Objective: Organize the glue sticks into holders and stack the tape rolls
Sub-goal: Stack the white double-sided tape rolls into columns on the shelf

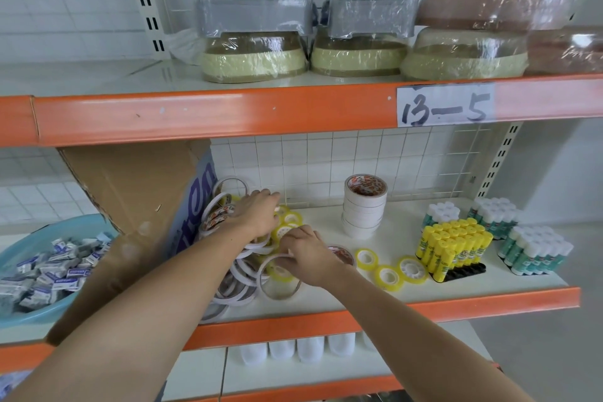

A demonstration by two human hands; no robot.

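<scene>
Right hand (305,253), your nearer one, pinches thin white flat tape ring (280,277); tall stack of white tape rolls (363,206) stands up-right. Left hand (257,212) fingers straight on loose pile.

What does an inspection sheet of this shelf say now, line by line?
Surface: white shelf with an orange front edge.
Job's things: tape stack upright; loose rolls heaped at left; three yellow rolls lying flat; yellow glue sticks in a black holder; white-capped glue sticks grouped at right.
Clutter: cardboard box; blue basin of small packets.
Grippers: left hand rests on the heap; right hand pinches a thin roll.
Cables: nothing seen.
Surroundings: wrapped goods above; label 13-5.
</scene>
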